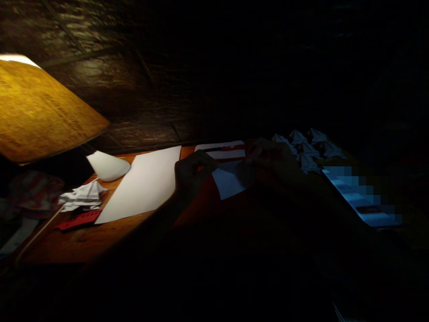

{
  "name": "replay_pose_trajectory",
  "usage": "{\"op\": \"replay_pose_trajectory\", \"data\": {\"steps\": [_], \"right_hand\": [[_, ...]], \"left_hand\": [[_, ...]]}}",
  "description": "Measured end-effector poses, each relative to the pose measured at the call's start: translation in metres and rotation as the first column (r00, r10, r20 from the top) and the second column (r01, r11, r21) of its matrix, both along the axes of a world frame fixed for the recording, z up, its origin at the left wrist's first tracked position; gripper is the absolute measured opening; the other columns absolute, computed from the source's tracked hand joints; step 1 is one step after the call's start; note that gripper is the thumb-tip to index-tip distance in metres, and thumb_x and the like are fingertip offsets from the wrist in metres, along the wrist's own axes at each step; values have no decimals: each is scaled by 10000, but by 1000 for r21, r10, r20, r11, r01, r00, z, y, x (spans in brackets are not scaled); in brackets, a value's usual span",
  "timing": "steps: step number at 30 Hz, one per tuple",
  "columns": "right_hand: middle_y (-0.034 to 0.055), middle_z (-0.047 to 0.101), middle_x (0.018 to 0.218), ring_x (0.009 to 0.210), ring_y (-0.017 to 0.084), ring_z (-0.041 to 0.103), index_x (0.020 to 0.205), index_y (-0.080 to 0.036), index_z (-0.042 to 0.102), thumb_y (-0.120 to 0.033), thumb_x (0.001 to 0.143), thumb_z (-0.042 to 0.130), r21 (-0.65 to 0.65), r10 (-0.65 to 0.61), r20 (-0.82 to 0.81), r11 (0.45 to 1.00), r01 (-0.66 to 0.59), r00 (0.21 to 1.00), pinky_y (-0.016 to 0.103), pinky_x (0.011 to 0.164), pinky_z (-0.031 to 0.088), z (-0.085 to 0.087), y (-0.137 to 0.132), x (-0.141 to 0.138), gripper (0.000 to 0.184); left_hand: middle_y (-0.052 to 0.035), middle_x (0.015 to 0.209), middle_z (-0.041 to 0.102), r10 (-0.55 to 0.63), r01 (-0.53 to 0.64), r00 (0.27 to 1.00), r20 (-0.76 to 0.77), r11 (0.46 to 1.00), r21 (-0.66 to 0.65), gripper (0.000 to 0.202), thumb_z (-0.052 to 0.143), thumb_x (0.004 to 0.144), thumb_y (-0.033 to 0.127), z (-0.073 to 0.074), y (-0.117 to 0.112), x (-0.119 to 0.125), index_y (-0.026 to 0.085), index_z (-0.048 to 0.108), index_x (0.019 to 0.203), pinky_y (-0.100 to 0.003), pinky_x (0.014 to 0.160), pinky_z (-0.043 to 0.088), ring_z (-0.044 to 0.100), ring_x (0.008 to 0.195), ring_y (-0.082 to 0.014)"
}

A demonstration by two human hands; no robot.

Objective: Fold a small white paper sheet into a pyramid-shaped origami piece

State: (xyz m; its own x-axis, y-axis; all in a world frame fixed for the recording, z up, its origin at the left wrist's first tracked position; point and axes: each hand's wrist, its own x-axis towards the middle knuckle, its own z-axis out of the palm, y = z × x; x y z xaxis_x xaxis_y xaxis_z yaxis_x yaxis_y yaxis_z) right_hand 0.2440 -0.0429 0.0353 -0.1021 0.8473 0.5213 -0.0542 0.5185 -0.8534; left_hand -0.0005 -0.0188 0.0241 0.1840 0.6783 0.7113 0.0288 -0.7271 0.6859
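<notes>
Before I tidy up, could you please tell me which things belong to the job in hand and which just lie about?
Seemingly in use:
paper piece between left hand and right hand
perhaps folded paper shapes, large white sheet

Probably lying about:
red object
lit phone-like screen

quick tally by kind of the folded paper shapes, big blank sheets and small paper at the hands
Folded paper shapes at right: 6, as far as the dim light shows
Folded paper shape at left: 1
Big blank sheet: 1
Small white paper between left hand and right hand: 1
Total: 9
</notes>
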Motion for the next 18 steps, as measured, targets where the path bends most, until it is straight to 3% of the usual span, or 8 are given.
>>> {"op": "replay_pose_trajectory", "data": {"steps": [4,9,14,18], "right_hand": [[38,704,825,812,193,639,712,-222,726,-413,771,865,-100,11,-61,995,-17,998,384,788,539,-2,-2,-4,243],[9,652,698,631,143,567,710,-216,695,-408,770,841,-292,-53,-137,956,11,989,304,589,474,-5,-4,-8,249],[10,633,656,608,136,555,673,-212,677,-370,753,844,-332,-79,-93,942,43,993,294,578,480,-12,9,-3,244],[25,678,708,663,149,593,707,-213,686,-340,762,819,-366,-146,-53,923,116,988,300,636,519,-19,19,3,192]], "left_hand": [[-9,793,706,-38,48,997,69,987,-151,75,803,816,184,-3,2,0,211,772,754,-249,682,503,644,772,-133],[-45,951,740,-84,116,990,111,940,-322,142,739,895,336,-6,5,-1,213,798,930,-278,774,548,680,889,-172],[-39,1068,739,-137,178,981,139,920,-350,208,717,851,242,-8,6,1,217,748,1055,-310,865,576,694,980,-192],[-34,1178,723,-161,186,982,99,912,-366,281,727,819,215,-9,7,2,223,701,1099,-301,841,584,696,931,-171]]}}
